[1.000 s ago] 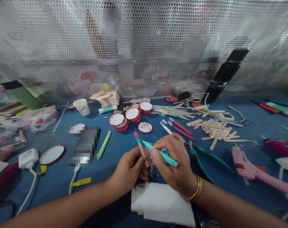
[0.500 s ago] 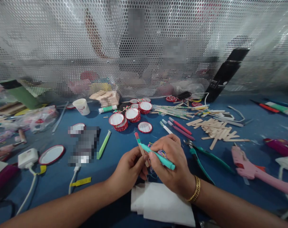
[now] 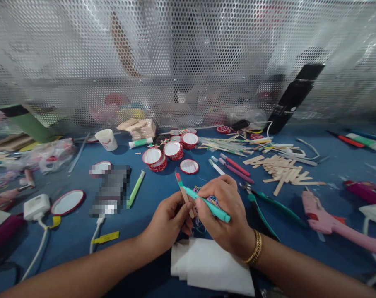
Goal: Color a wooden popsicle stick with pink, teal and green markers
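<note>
My left hand (image 3: 167,223) is closed round the lower end of a wooden craft stick (image 3: 182,191), which stands tilted with a red and green coloured tip. My right hand (image 3: 227,213) grips a teal marker (image 3: 208,203) like a pen, its tip resting on the stick's upper part. A gold bangle (image 3: 255,248) sits on my right wrist. Coloured rubber bands (image 3: 203,221) lie on the blue table (image 3: 150,198) under my hands. A white folded cloth (image 3: 211,265) lies just in front of my wrists.
Red-rimmed round lids (image 3: 172,151), loose craft sticks (image 3: 283,169), markers (image 3: 236,165), green-handled pliers (image 3: 265,205), a pink glue gun (image 3: 331,223), a white charger (image 3: 36,207) and a paper cup (image 3: 106,139) lie around. A perforated metal screen (image 3: 188,62) stands behind the table.
My right hand shifted the marker slightly down and left, bringing its tip onto the stick. My left hand stayed put.
</note>
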`<state>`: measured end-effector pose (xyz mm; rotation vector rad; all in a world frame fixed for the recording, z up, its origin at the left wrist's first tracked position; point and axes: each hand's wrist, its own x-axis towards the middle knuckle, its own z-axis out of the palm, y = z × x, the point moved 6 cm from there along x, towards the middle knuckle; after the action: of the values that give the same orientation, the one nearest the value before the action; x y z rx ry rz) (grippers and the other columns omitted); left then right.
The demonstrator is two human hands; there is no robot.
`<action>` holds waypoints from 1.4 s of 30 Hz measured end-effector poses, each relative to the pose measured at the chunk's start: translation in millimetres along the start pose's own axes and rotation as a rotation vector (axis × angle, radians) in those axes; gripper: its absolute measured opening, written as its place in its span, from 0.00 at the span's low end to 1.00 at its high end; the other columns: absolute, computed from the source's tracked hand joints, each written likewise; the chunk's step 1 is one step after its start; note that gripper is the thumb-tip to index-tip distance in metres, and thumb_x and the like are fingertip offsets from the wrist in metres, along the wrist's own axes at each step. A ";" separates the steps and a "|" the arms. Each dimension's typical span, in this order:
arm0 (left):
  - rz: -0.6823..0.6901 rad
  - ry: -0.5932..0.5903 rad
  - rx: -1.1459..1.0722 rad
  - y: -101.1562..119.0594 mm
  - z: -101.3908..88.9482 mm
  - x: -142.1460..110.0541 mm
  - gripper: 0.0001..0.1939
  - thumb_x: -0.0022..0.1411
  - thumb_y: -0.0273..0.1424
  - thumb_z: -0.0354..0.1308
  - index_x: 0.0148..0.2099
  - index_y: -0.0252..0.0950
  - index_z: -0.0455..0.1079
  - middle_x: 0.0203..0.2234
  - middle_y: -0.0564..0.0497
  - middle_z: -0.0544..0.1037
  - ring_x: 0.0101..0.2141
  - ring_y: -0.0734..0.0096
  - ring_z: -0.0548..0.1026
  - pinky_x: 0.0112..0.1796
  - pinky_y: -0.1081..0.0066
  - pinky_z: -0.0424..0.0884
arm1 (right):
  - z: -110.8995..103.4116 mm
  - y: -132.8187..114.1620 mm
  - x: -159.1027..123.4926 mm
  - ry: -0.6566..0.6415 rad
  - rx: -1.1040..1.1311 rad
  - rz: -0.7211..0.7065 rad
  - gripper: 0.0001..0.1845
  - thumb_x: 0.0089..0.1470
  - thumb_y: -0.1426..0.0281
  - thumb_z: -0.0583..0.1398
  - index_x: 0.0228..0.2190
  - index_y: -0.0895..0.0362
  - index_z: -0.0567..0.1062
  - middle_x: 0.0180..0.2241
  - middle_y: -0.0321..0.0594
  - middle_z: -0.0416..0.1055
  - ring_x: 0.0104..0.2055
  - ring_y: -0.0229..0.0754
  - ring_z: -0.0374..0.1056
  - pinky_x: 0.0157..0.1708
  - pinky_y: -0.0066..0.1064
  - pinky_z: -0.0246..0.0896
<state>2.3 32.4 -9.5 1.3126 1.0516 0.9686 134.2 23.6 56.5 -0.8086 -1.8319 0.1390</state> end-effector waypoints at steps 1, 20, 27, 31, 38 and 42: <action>0.003 -0.003 0.002 -0.3 -0.3 0.1 0.19 0.65 0.47 0.55 0.34 0.34 0.65 0.19 0.57 0.67 0.18 0.79 0.67 0.21 0.78 0.67 | 0.5 0.0 -0.2 -0.003 0.004 0.001 0.05 0.54 0.75 0.59 0.31 0.54 0.67 0.27 0.33 0.71 0.32 0.40 0.68 0.43 0.44 0.56; 0.001 0.012 0.003 0.3 0.6 0.4 0.20 0.64 0.48 0.55 0.34 0.35 0.65 0.19 0.57 0.68 0.18 0.79 0.67 0.20 0.78 0.68 | -1.8 0.3 0.5 0.015 -0.025 0.000 0.04 0.54 0.75 0.58 0.31 0.54 0.67 0.27 0.33 0.70 0.31 0.39 0.68 0.43 0.44 0.55; 0.018 -0.014 0.024 -0.5 0.0 0.6 0.19 0.66 0.46 0.54 0.34 0.35 0.65 0.20 0.57 0.68 0.18 0.79 0.67 0.21 0.78 0.68 | 0.6 -0.3 0.3 -0.006 0.011 -0.004 0.04 0.54 0.75 0.59 0.31 0.54 0.68 0.28 0.33 0.71 0.32 0.39 0.69 0.44 0.45 0.55; 0.012 -0.002 0.016 0.0 0.4 0.1 0.19 0.65 0.47 0.54 0.34 0.35 0.65 0.19 0.57 0.67 0.18 0.80 0.67 0.20 0.79 0.68 | 1.3 1.1 0.5 -0.010 -0.006 0.002 0.04 0.55 0.74 0.59 0.32 0.54 0.68 0.28 0.33 0.71 0.32 0.40 0.68 0.44 0.45 0.55; -0.007 0.006 0.015 1.1 1.4 -0.2 0.20 0.64 0.48 0.55 0.33 0.35 0.64 0.19 0.57 0.68 0.17 0.79 0.68 0.20 0.79 0.67 | -2.3 1.8 0.9 0.018 -0.035 0.023 0.03 0.55 0.74 0.58 0.31 0.54 0.68 0.28 0.34 0.71 0.32 0.40 0.68 0.43 0.44 0.56; 0.001 0.001 0.012 0.2 0.7 0.1 0.20 0.64 0.48 0.56 0.34 0.35 0.65 0.19 0.57 0.68 0.18 0.79 0.68 0.20 0.78 0.67 | 1.3 -0.7 0.5 -0.009 -0.001 0.004 0.04 0.55 0.74 0.58 0.32 0.53 0.68 0.28 0.33 0.72 0.32 0.40 0.69 0.45 0.45 0.56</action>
<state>3.1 32.3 -9.3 1.3225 1.0588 0.9648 132.7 23.7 56.7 -0.8140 -1.8389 0.1447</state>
